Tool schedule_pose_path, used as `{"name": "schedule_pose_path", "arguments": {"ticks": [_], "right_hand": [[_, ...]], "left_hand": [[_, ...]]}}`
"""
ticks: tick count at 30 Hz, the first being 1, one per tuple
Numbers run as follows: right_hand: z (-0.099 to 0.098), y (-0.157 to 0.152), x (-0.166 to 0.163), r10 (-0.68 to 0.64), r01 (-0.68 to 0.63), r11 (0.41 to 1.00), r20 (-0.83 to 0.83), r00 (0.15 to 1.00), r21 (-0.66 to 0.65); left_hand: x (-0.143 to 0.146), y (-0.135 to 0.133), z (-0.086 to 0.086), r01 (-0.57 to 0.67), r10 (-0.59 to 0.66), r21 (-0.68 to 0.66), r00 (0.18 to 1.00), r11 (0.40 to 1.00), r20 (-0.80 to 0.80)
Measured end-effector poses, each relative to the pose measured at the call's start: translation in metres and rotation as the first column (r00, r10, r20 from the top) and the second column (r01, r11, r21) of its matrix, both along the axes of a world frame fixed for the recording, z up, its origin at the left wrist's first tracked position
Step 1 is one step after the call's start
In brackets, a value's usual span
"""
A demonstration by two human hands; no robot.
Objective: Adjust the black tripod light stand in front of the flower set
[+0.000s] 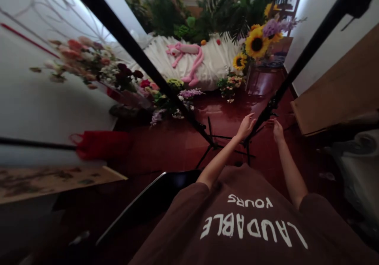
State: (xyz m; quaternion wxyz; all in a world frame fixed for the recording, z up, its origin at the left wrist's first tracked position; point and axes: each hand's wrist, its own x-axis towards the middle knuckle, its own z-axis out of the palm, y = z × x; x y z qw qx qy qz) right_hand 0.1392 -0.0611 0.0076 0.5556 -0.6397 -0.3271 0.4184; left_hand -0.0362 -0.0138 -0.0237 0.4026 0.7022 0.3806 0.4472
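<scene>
A black light stand (pixel 268 108) slants up to the right from its spread legs on the floor, with clamps and small knobs partway up its pole. My left hand (pixel 246 126) is just left of the lower pole, fingers stretched out and apart. I cannot tell whether it touches the pole. On the other side, my right hand (pixel 277 130) is raised close to the knob, its fingers extended toward the pole and nothing seen in them. A second black stand (pixel 166 88) leans up to the left, its legs close to those of the first.
A pink plush toy (pixel 189 49) lies on white draped fabric (pixel 211 61), with sunflowers (pixel 256 43) at its right and mixed bouquets (pixel 79 55) at its left. A red bag (pixel 99 144), a dark flat panel (pixel 171 182) and a brown board (pixel 337 83) stand around me on the red floor (pixel 166 146).
</scene>
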Motion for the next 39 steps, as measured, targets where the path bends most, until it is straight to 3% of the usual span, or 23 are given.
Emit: {"name": "schedule_pose_path", "arguments": {"ticks": [3, 7, 13, 20, 26, 28, 31, 35, 39], "right_hand": [[0.018, 0.001, 0.018, 0.076, -0.077, 0.997, 0.028, 0.997, 0.014], [0.04, -0.001, 0.034, 0.172, -0.172, 0.985, 0.008, 0.985, -0.016], [0.055, 0.009, 0.038, 0.22, -0.211, 0.963, 0.037, 0.975, -0.167], [0.044, 0.014, 0.036, 0.182, -0.177, 0.98, 0.052, 0.982, -0.092], [0.048, 0.01, 0.045, 0.276, -0.303, 0.949, 0.24, 0.931, 0.082], [0.051, 0.012, 0.047, 0.244, -0.303, 0.944, 0.343, 0.907, 0.129], [0.049, 0.015, 0.048, 0.097, -0.211, 0.957, 0.46, 0.883, 0.202], [0.043, 0.014, 0.048, -0.032, -0.102, 0.957, 0.45, 0.893, 0.271], [0.053, 0.01, 0.036, -0.001, -0.185, 0.933, 0.515, 0.857, 0.309]], "left_hand": [[0.029, 0.015, 0.025, 0.121, -0.126, 0.089, 0.991, 0.989, 0.047], [0.057, 0.026, 0.039, 0.146, -0.152, 0.076, 0.986, 0.986, 0.071], [0.069, 0.026, 0.037, 0.101, -0.103, 0.047, 0.994, 0.994, 0.042], [0.073, 0.025, 0.029, -0.003, 0.003, 0.032, 1.0, 0.999, -0.004], [0.076, 0.021, 0.028, -0.047, 0.048, 0.027, 0.999, 0.999, -0.021], [0.076, 0.021, 0.028, -0.047, 0.048, 0.021, 0.998, 0.999, -0.034], [0.076, 0.02, 0.03, -0.043, 0.044, 0.011, 0.998, 0.999, -0.043], [0.076, 0.02, 0.031, -0.03, 0.03, 0.01, 0.999, 0.999, -0.012], [0.076, 0.021, 0.028, -0.021, 0.021, 0.006, 1.0, 1.0, -0.006]]}}
